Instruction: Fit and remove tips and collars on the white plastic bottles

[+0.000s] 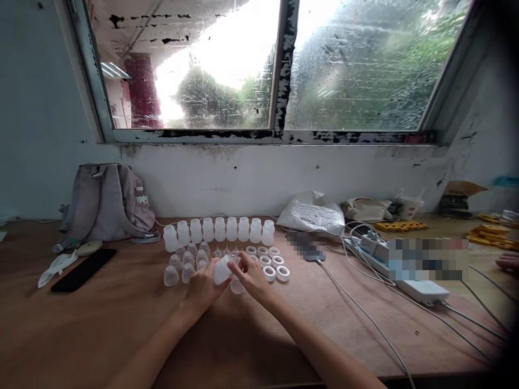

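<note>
My left hand [205, 283] is closed round a frosted white baby bottle [221, 272], tilted with its neck toward the right. At that neck the fingers of my right hand [249, 274] are pinched together. A small clear piece shows between them, mostly hidden, so I cannot make out its kind. Just below my hands a clear cap [237, 286] rests on the table. Left of them are several clear domed caps [171, 275]. Clear teats [218, 252] stand behind my hands, and white screw rings [283, 273] lie in rows to the right. A line of frosted bottles [208, 230] stands upright at the back.
A backpack [101, 200], black phone [84, 270] and white pouch [57, 268] are at the left. On the right lie a silver padded bag [312, 213], a phone on a cable [310, 249] and a power strip [421, 290]. Another person's hand [508, 262] shows at the far right.
</note>
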Tool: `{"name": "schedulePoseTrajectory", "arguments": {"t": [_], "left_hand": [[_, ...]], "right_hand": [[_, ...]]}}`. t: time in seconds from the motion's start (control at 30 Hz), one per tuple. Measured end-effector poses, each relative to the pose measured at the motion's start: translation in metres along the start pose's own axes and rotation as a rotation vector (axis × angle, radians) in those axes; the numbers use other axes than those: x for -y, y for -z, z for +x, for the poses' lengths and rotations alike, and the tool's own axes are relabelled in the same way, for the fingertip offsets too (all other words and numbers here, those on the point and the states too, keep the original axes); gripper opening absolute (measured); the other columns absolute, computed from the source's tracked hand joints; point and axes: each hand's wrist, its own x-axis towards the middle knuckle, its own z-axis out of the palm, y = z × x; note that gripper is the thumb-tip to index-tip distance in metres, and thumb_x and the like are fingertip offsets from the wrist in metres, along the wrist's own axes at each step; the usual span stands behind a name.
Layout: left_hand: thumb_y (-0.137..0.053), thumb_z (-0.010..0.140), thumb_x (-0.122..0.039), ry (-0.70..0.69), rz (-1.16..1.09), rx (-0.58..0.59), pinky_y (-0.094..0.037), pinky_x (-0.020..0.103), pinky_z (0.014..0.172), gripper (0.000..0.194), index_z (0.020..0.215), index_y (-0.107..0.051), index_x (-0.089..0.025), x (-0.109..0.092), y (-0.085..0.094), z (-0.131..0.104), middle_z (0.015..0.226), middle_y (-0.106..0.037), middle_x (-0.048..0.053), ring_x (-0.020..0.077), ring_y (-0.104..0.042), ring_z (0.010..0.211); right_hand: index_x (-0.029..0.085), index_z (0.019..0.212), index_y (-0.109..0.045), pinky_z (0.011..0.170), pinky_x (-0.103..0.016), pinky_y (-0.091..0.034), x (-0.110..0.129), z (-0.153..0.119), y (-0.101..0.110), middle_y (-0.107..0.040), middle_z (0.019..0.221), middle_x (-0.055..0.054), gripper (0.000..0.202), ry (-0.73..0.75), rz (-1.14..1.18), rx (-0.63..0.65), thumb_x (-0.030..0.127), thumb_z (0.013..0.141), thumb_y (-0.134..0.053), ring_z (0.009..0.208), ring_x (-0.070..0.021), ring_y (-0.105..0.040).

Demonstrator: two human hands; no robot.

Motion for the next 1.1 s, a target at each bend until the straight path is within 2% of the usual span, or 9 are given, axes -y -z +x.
{"name": "schedulePoseTrajectory", "arguments": {"t": [0.1,0.23,0.33,0.47,0.53,0.6,0.73,0.9,1.1], "left_hand": [[-0.052,0.071,-0.032,-0.111,0.002,0.027,-0.042,0.031,0.065,0.030,0.097,-0.049,-0.018,-0.009,0.000,-0.003,0.088,-0.060,0.008,0.0232,-0.057,0.080],[-0.058,0.063,-0.023,-0.056,-0.275,0.183,-0.041,0.027,0.056,0.028,0.089,-0.050,-0.019,-0.021,0.005,-0.004,0.077,-0.059,0.004,0.0185,-0.056,0.068],[-0.060,0.060,-0.021,0.068,-0.650,0.414,-0.040,0.024,0.052,0.025,0.082,-0.051,-0.017,-0.026,0.010,-0.005,0.070,-0.056,0.001,0.0151,-0.054,0.061],[-0.056,0.061,-0.022,0.279,-1.162,0.786,-0.037,0.022,0.042,0.020,0.079,-0.051,-0.014,-0.020,0.013,-0.008,0.060,-0.051,-0.001,0.0108,-0.050,0.047],[-0.054,0.062,-0.023,0.333,-1.326,0.790,-0.036,0.021,0.042,0.023,0.082,-0.051,-0.013,-0.014,0.015,-0.007,0.061,-0.051,0.000,0.0102,-0.050,0.045],[-0.053,0.061,-0.025,0.352,-1.425,0.748,-0.036,0.021,0.044,0.028,0.087,-0.050,-0.013,-0.007,0.016,-0.006,0.062,-0.051,0.000,0.0103,-0.051,0.046],[-0.054,0.062,-0.024,0.361,-1.475,0.715,-0.035,0.020,0.047,0.031,0.091,-0.051,-0.013,-0.001,0.019,-0.002,0.064,-0.050,0.000,0.0091,-0.050,0.049],[-0.053,0.067,-0.024,0.407,-1.347,0.728,-0.036,0.021,0.046,0.024,0.088,-0.052,-0.013,0.000,0.017,-0.004,0.065,-0.050,0.001,0.0089,-0.049,0.049],[-0.057,0.064,-0.031,0.449,-1.192,0.790,-0.036,0.022,0.043,0.026,0.084,-0.052,-0.016,0.000,0.012,-0.006,0.062,-0.051,-0.001,0.0094,-0.048,0.045]], "right_hand": [[0.018,0.080,-0.053,0.047,-0.020,-0.029,0.005,-0.004,-0.003,-0.044,0.051,0.005,0.030,-0.012,0.015,-0.050,0.047,0.072,-0.050,0.049,-0.0100,-0.044],[0.017,0.065,-0.048,0.046,-0.020,-0.027,0.014,-0.008,-0.002,-0.039,0.049,0.005,0.026,0.014,0.033,-0.143,0.042,0.072,-0.052,0.046,-0.0080,-0.038],[0.017,0.061,-0.046,0.047,-0.021,-0.027,0.020,-0.012,0.003,-0.039,0.050,0.005,0.025,0.064,0.104,-0.132,0.038,0.072,-0.052,0.048,-0.0076,-0.037],[0.018,0.074,-0.049,0.046,-0.020,-0.030,0.022,-0.010,0.009,-0.042,0.058,0.004,0.017,0.086,0.360,0.100,0.035,0.073,-0.053,0.051,-0.0078,-0.040],[0.021,0.090,-0.048,0.045,-0.019,-0.031,0.017,-0.006,0.011,-0.043,0.063,0.004,0.024,0.056,0.494,0.192,0.034,0.071,-0.055,0.052,-0.0079,-0.041],[0.022,0.099,-0.045,0.047,-0.019,-0.033,0.007,0.001,0.012,-0.043,0.064,0.005,0.035,0.041,0.530,0.161,0.032,0.068,-0.059,0.053,-0.0081,-0.042],[0.020,0.086,-0.048,0.046,-0.019,-0.033,-0.008,0.011,0.012,-0.042,0.061,0.005,0.020,-0.046,0.522,0.016,0.029,0.069,-0.056,0.051,-0.0073,-0.040],[0.019,0.074,-0.046,0.038,-0.018,-0.026,-0.004,0.012,0.012,-0.038,0.052,0.007,0.021,-0.133,0.681,0.112,0.040,0.076,-0.048,0.040,-0.0053,-0.033],[0.018,0.064,-0.045,0.037,-0.018,-0.024,-0.004,0.010,0.009,-0.038,0.049,0.007,0.030,-0.143,0.641,0.073,0.046,0.071,-0.054,0.040,-0.0051,-0.034]]}}
